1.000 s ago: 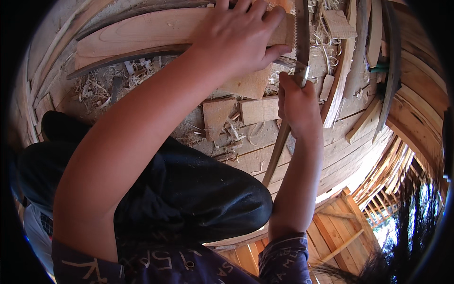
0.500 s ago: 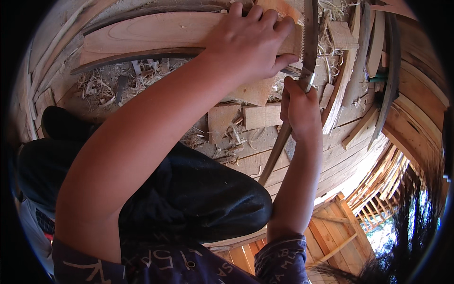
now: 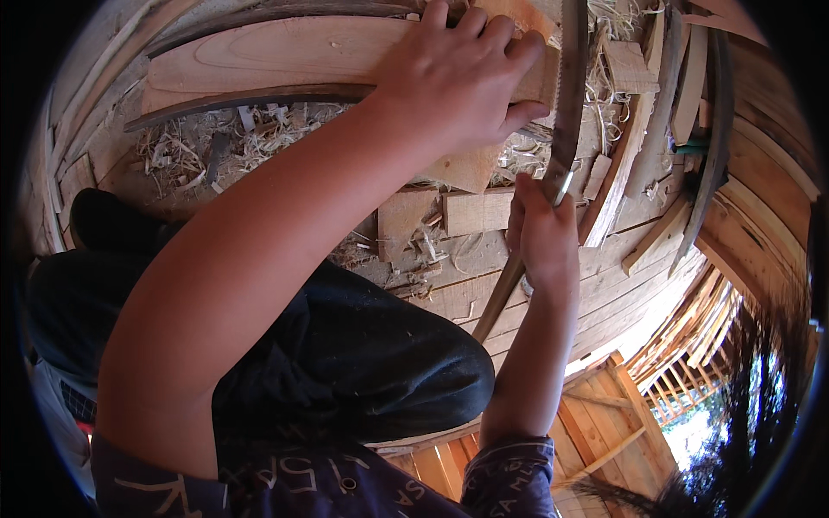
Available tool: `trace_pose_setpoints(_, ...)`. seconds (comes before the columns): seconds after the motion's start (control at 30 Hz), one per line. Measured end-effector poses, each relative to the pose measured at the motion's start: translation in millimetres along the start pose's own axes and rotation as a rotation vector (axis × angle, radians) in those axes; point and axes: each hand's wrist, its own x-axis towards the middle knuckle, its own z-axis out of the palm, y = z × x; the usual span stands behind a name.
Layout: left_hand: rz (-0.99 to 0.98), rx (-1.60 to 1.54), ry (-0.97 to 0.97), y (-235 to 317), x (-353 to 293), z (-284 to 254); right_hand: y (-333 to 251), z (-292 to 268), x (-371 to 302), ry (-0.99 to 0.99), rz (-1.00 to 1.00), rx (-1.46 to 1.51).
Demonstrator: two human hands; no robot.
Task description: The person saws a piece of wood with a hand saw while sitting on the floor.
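Note:
A pale wooden board [image 3: 276, 56] with a dark edge along its near side lies across the upper left. My left hand [image 3: 462, 78] presses down on its right end, fingers curled over the far side and thumb along the near side. Just right of that end stands the toothed blade of a handsaw [image 3: 571, 86]; whether its teeth are in the wood I cannot tell. My right hand [image 3: 546, 237] is closed round the saw's long handle, which slants down toward my knee. The blade's tip runs out of view at the top.
Curly wood shavings [image 3: 281, 129] litter the plank floor [image 3: 458, 298]. Small wood offcuts [image 3: 477, 213] lie below the board. Long curved strips [image 3: 717, 129] stand to the right. My bent knee [image 3: 449, 363] is near the saw handle's end.
My right hand has drawn the saw back toward me, so its blade sits lower beside the board's end. My left hand stays on the board.

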Motion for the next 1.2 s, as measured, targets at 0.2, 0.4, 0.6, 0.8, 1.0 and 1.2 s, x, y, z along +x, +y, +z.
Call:
trace_pose_setpoints(0.2,0.021,-0.078,-0.004,-1.7,-5.7,-8.9,37.2,-4.0,-22.9,-0.011,-0.041,0.021)
trace_pose_setpoints(0.4,0.002,-0.008,-0.174,9.0,1.7,-22.1,-2.9,0.1,8.1,0.041,-0.088,-0.13)
trace_pose_setpoints(0.6,0.031,-0.019,0.022,-1.3,-3.3,1.5,39.2,0.4,-24.9,0.038,-0.03,-0.036)
trace_pose_setpoints(0.8,0.035,-0.012,0.041,2.3,-1.8,-1.2,-4.7,-0.3,14.2,0.058,-0.121,-0.13)
trace_pose_setpoints(1.0,0.005,-0.001,-0.121,0.7,-1.7,-15.6,49.0,-9.8,-28.6,0.002,0.079,0.034)
trace_pose_setpoints(1.2,-0.015,-0.004,0.1,4.3,-4.4,6.9,5.0,-5.3,11.7,0.003,-0.077,-0.093)
